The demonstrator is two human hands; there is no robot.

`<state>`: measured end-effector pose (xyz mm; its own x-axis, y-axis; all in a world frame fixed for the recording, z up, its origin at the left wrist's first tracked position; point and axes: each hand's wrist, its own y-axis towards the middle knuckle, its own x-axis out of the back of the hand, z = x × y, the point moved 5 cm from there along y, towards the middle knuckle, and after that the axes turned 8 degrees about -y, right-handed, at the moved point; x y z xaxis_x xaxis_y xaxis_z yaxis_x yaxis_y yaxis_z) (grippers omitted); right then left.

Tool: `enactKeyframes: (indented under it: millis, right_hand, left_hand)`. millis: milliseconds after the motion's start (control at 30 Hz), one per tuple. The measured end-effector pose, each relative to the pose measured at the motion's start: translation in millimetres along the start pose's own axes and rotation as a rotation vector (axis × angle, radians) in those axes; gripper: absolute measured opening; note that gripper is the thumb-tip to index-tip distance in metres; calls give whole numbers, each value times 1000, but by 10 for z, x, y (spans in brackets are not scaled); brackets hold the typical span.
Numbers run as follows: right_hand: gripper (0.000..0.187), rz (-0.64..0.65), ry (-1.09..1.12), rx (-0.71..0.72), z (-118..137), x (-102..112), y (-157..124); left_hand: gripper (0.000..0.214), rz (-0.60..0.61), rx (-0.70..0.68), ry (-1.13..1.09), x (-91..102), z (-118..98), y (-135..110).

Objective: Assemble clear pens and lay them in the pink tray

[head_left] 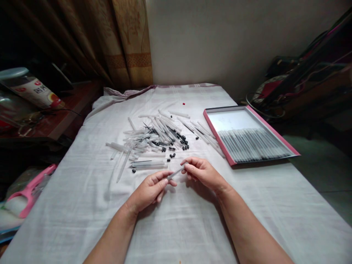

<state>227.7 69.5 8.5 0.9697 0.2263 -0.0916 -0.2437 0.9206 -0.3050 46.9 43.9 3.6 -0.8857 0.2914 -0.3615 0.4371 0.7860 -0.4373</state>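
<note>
A slim translucent pen barrel (176,173) slants between my two hands above the white cloth. My left hand (152,188) pinches its lower left end between thumb and fingers. At the upper right end, my right hand (202,171) closes thumb and fingertips round the tip, hiding it. Just beyond my hands lies a loose heap of clear pen barrels (158,126) mixed with dark refills (145,128). Small black caps (172,149) are scattered along the near side of the heap. A few barrels (150,165) lie side by side close to my left hand.
A pink-edged shallow box (228,150) at the right holds a row of pens (250,145). One red cap (184,103) lies toward the back of the cloth-covered table (90,176). Jars (33,88) stand on a wooden cabinet at the left, and a pink-handled item (29,194) sits below.
</note>
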Motion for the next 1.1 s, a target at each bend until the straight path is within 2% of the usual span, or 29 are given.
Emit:
enactKeyframes:
  millis: [500, 667, 767, 833, 933, 1000, 1067, 1100]
  right_hand:
    - [32, 10, -16, 44, -26, -100, 11]
    - [33, -131, 15, 111, 8, -40, 53]
    - [34, -286, 139, 148, 17, 108, 64]
    - [36, -329, 242, 171, 8, 136, 60]
    - [37, -238, 307, 160, -23, -39, 56]
    - [36, -165, 240, 158, -17, -209, 44]
    - [32, -174, 114, 202, 48, -278, 16]
    - [31, -213, 53, 237, 105, -246, -6]
  left_hand:
    - [41, -30, 1, -22, -22, -14, 13]
    - [45, -16, -39, -1, -24, -15, 35]
    - [43, -42, -84, 29, 9, -16, 49]
    - [44, -53, -102, 61, 21, -12, 65]
    - [48, -49, -98, 120, 3, 1, 92]
    - [49, -43, -95, 146, -22, 5, 101]
    - [49, -43, -101, 154, -41, 3, 102]
    - [48, -49, -105, 155, -43, 2, 101]
